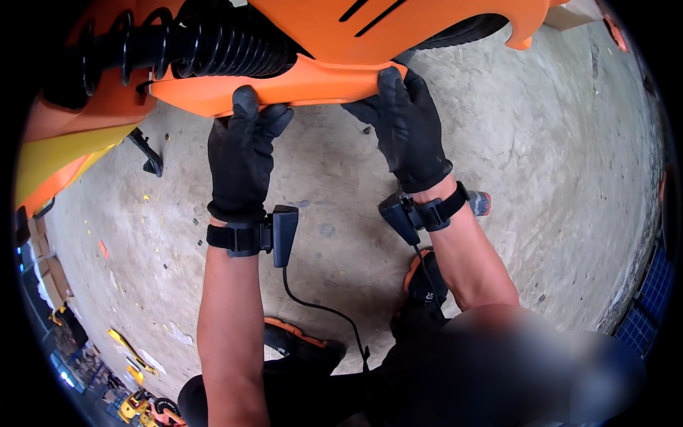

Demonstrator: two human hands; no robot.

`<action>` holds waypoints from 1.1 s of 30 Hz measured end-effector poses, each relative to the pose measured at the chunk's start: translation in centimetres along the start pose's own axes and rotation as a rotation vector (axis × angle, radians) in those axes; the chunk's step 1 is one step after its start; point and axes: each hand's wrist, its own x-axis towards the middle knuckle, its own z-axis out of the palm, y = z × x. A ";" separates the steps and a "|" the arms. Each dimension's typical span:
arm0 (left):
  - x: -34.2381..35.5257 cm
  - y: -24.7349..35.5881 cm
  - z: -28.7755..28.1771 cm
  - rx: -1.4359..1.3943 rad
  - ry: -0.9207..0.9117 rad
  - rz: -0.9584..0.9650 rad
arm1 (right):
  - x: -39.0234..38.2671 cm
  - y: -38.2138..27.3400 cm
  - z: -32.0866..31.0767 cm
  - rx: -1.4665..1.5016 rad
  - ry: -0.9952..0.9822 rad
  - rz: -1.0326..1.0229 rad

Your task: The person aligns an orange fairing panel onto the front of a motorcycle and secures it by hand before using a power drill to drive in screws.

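Observation:
A long orange plastic side panel [284, 90] runs along the lower side of an orange vehicle body [341, 28], beneath a black coil-spring shock absorber [228, 51]. My left hand [242, 160], in a black glove, grips the panel's lower edge left of its middle, thumb on the outer face. At the panel's right end my right hand [415, 132], gloved the same way, pinches it with the thumb in front. The fingers behind the panel are mostly hidden. Whether the panel is fastened to the body, I cannot tell.
A kickstand [147, 153] reaches to the concrete floor [541, 178] at left. Beside my right wrist lies a grey and red tool-like object [482, 203], partly hidden. Yellow scraps [131, 352] lie at lower left; blue crates [644, 299] stand at right. A cable hangs from each wrist device.

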 end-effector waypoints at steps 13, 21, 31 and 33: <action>-0.4 -0.9 1.4 -0.039 0.014 0.027 | 0.3 -0.1 -0.3 -0.088 0.004 -0.036; -0.6 -0.9 1.9 -0.006 0.022 0.019 | 0.2 -0.5 -0.5 -0.141 0.003 -0.027; -1.1 -0.1 2.7 0.132 0.041 0.008 | 0.2 -0.9 -0.9 -0.438 0.010 -0.130; -1.1 0.1 2.8 0.232 0.031 0.026 | 0.2 -0.7 -0.7 -0.426 0.031 -0.156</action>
